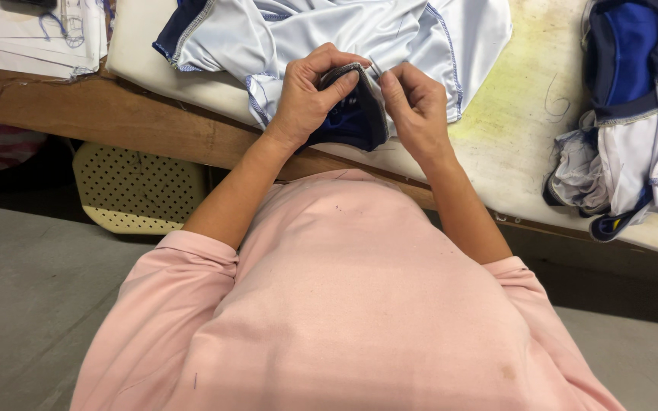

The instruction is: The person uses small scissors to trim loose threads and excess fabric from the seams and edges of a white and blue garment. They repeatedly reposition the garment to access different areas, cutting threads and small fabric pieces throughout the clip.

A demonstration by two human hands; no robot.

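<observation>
A light blue and white sports shirt [329,30] with blue stitching lies on the padded table top [519,106]. My left hand [310,91] pinches the dark navy collar part [356,118] of it, thumb on the folded edge. My right hand [413,103] grips a small thin metal tool [375,67], held against the same edge. Both hands meet over the table's near edge, touching the fabric.
A pile of blue and white garments [634,114] sits at the right end of the table. Paper sheets [32,34] lie at the far left. A wooden table rail [131,118] runs below, with a cream perforated stool seat [135,186] under it. Grey floor lies beneath.
</observation>
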